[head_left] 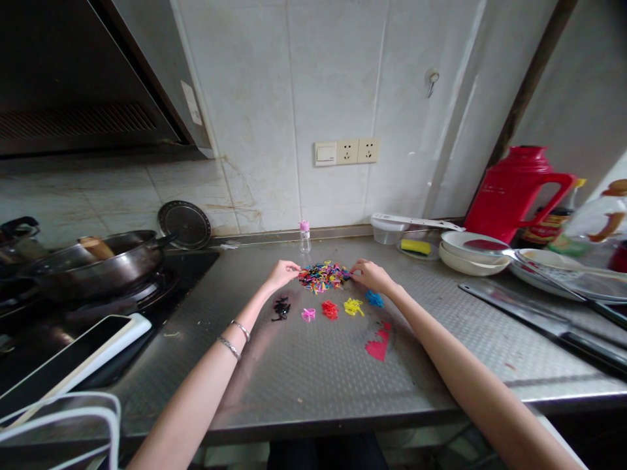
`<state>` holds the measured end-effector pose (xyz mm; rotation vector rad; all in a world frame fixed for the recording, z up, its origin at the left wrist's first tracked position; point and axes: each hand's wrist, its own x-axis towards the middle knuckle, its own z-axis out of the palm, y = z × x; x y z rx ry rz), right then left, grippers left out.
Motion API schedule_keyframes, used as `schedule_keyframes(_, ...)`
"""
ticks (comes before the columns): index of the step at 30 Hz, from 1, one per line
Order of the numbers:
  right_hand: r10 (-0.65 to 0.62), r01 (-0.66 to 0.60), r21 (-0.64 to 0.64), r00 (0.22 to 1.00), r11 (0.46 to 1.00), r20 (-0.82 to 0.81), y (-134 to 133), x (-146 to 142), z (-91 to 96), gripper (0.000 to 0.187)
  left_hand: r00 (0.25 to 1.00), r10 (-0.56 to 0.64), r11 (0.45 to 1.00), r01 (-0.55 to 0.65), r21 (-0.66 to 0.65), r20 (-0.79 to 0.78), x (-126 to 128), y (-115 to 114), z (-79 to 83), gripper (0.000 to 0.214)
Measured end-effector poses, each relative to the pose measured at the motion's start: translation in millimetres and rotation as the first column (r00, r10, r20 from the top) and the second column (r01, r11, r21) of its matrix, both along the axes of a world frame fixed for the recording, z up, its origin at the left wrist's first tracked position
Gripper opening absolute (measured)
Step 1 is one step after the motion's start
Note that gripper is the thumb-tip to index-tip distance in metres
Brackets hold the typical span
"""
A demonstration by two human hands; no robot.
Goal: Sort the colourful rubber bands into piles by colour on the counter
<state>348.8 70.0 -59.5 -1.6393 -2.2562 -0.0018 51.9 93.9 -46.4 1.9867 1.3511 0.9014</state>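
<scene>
A mixed pile of small coloured rubber bands [324, 277] lies on the metal counter [294, 372]. At its left edge my left hand [284, 273] has thumb and fingers pinched together; what is between them is too small to make out. Across from it, my right hand [371, 275] touches the right edge, its fingers also closed together, their contents hidden. Nearer to me is a row of sorted heaps: black bands [281, 309], pink bands [308, 314], red bands [330, 310], yellow bands [353, 307] and blue bands [375, 299]. A torn red paper piece [378, 343] lies below the blue heap.
Behind the pile stands a small pink-capped bottle [305, 236]. To the right are stacked bowls [473, 261], a cleaver [519, 312], a yellow sponge [415, 247] and a red thermos [512, 192]. A wok [98, 267] sits on the stove at left.
</scene>
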Motion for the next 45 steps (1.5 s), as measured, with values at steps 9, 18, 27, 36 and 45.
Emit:
schedule_keyframes(9,0.021,-0.02,0.019,0.999,1.0,-0.03,5,3,-1.8,0.02,1.0,-0.015,1.0,0.015,-0.014,-0.004,1,-2,1.1,0.02)
schedule_keyframes(18,0.086,-0.07,0.071,0.96,0.995,-0.265,16,12,-2.4,0.019,0.999,-0.032,0.999,0.032,-0.012,0.011,0,-1,-0.2,0.021)
schedule_keyframes(27,0.072,-0.063,0.036,0.794,0.997,-0.603,11,10,18.5,0.03,0.999,-0.023,0.999,0.024,-0.026,0.026,0,-1,-1.5,0.021)
schedule_keyframes(36,-0.146,-0.228,-0.237,0.354,0.944,-0.924,0,-2,26.9,0.031,0.999,-0.015,0.999,0.016,-0.035,0.03,-8,9,-10.6,0.02)
schedule_keyframes(45,-0.338,-0.523,-0.238,-0.105,0.818,-0.935,-5,-16,30.7,0.006,0.999,-0.001,0.998,0.003,-0.062,0.036,-10,10,-11.0,0.02)
